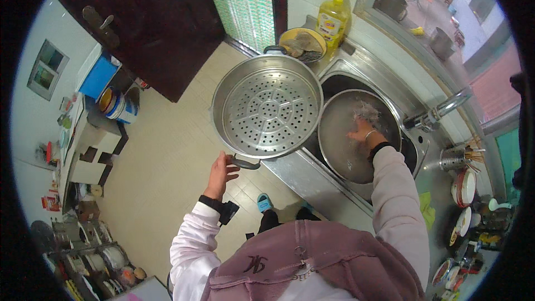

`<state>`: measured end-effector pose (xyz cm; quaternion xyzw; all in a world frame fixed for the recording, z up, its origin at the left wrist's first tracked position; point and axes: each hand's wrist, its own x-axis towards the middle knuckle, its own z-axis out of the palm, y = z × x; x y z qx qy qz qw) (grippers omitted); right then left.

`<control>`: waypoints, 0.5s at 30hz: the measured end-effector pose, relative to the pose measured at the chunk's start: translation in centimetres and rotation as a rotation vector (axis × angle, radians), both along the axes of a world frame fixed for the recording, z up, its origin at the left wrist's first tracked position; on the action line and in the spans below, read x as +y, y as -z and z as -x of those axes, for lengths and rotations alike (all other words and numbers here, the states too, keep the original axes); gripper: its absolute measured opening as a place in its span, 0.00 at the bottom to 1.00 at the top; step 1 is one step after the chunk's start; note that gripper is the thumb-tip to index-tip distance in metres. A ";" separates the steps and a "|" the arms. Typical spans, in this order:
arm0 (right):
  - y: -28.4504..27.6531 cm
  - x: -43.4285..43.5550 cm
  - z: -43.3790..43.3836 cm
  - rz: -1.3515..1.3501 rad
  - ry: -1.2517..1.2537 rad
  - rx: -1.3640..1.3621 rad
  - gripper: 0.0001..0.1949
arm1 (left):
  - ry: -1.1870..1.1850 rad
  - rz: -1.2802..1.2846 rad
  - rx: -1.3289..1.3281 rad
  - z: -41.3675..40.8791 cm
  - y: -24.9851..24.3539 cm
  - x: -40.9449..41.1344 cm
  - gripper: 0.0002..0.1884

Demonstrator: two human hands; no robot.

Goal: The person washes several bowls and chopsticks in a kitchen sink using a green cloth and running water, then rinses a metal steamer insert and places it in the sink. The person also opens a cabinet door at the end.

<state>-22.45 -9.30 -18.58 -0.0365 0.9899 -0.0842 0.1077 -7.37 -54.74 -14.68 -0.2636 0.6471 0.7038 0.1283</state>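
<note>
A metal steamer tray (pixel 269 110) with a perforated bottom rests at the counter's left end, partly out over the edge. My left hand (pixel 222 171) is at its near black handle, fingers apart; whether it touches the handle is not plain. In the sink stands a round metal pot (pixel 340 133) full of cloudy water. My right hand (pixel 363 133) reaches into the pot with spread fingers, beside a tangled wire scrubber (pixel 368 110), which it may touch; its fingertips are hard to make out. A yellow bowl (pixel 319 39) holding cloths or scrubbers stands behind the tray.
A faucet (pixel 439 108) rises at the sink's right. The yellow detergent bottle (pixel 333 21) stands behind the sink. Along the right counter are a metal chopstick holder (pixel 453 159), a green cloth (pixel 426 211) and several bowls. A dark door (pixel 167 29) stands at the upper left.
</note>
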 end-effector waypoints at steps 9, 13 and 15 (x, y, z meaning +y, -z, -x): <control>1.7 -0.2 0.6 -0.275 -0.122 -0.283 0.29 | 0.121 -0.220 -0.122 3.5 -2.0 0.9 0.33; 2.0 -0.2 0.1 -0.119 -0.152 -0.416 0.25 | 0.100 -0.312 -0.126 4.2 -1.2 1.2 0.30; 1.5 -0.9 -0.5 -0.172 -0.406 -0.670 0.24 | 0.068 -0.303 -0.177 4.6 -0.9 1.2 0.28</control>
